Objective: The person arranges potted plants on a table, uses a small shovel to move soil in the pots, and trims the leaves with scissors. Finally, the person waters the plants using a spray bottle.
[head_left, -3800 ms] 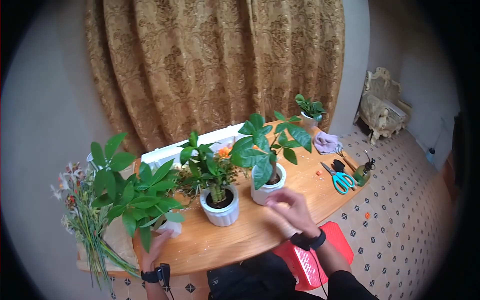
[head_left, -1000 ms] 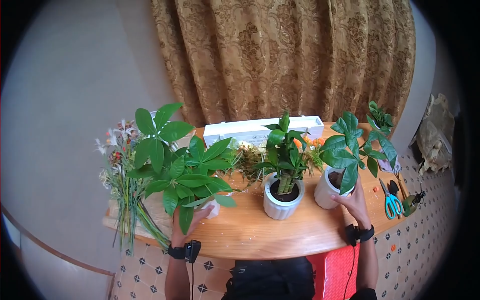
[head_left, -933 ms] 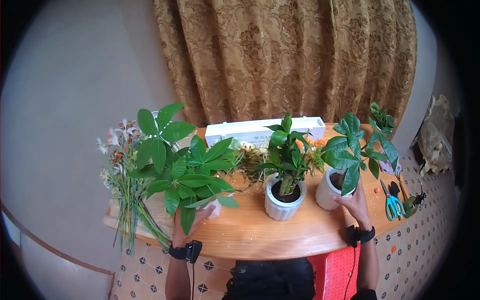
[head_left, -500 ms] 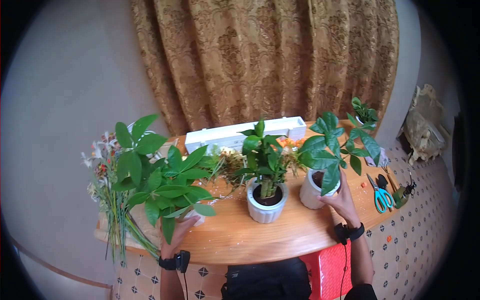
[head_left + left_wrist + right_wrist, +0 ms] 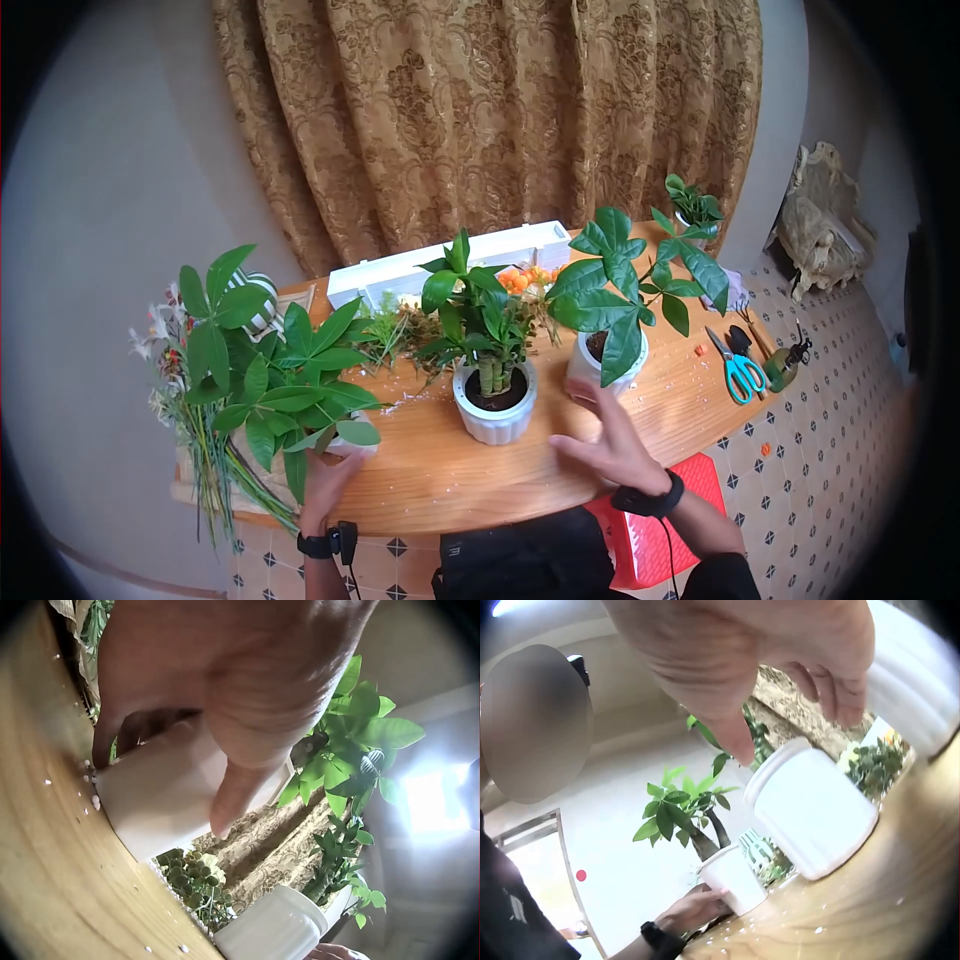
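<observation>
My left hand (image 5: 325,488) grips a white pot (image 5: 355,440) with a broad-leaved plant (image 5: 290,395). The left wrist view shows the thumb and fingers of that hand (image 5: 225,682) around the pot's wall (image 5: 161,795). The right hand (image 5: 615,450), thumb and fingers spread, is beside the lower front of the right-hand pot (image 5: 628,375); whether a fingertip touches it, I cannot tell. In the right wrist view this hand (image 5: 757,660) holds nothing. Between the hands stands the ribbed middle pot (image 5: 497,420), with thick green stalks in soil.
Behind the pots lie a long white planter box (image 5: 450,260) and orange flowers (image 5: 525,280). Cut flower stems (image 5: 210,480) lie far left. Teal-handled scissors (image 5: 743,380), a spray bottle (image 5: 785,370) and a small potted plant (image 5: 695,205) are at the right; a red stool (image 5: 660,530) is below.
The right hand has let go of the right-hand pot and moved left and down from its side. The left hand stays on its pot. The head view has turned to the right.
</observation>
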The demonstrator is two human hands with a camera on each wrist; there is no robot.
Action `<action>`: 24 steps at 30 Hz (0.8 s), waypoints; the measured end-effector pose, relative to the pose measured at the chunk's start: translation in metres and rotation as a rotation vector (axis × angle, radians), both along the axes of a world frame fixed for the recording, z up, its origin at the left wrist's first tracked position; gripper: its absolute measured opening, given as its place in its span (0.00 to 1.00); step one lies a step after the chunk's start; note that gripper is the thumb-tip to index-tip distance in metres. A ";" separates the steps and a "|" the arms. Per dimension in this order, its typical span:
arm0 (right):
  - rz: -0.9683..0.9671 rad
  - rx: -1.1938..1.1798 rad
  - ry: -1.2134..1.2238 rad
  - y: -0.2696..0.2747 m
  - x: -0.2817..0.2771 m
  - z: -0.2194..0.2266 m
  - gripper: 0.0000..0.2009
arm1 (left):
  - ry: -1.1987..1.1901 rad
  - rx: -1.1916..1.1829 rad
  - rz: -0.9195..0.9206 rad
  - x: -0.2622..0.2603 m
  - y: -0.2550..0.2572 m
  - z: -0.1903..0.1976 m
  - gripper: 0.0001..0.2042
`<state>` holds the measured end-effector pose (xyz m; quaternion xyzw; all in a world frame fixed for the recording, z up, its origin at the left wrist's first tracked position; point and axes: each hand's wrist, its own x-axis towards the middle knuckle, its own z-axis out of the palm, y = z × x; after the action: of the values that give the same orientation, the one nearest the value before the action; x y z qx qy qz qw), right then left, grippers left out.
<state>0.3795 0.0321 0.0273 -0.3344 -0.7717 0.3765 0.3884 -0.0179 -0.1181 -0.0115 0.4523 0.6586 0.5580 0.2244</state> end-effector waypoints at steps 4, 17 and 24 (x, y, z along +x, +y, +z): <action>0.101 -0.075 0.021 0.030 -0.030 -0.030 0.46 | -0.092 0.013 -0.011 0.001 0.002 -0.001 0.31; 0.300 -0.175 -0.099 0.037 -0.063 -0.010 0.46 | -0.091 -0.013 -0.025 0.008 0.003 0.018 0.27; 0.342 -0.117 -0.101 0.039 -0.078 -0.022 0.48 | 0.069 -0.051 -0.010 -0.003 0.004 0.003 0.30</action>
<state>0.3012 0.0714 0.0057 -0.2388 -0.8127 0.4641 0.2590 -0.0212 -0.1142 -0.0088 0.4685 0.6779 0.5239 0.2158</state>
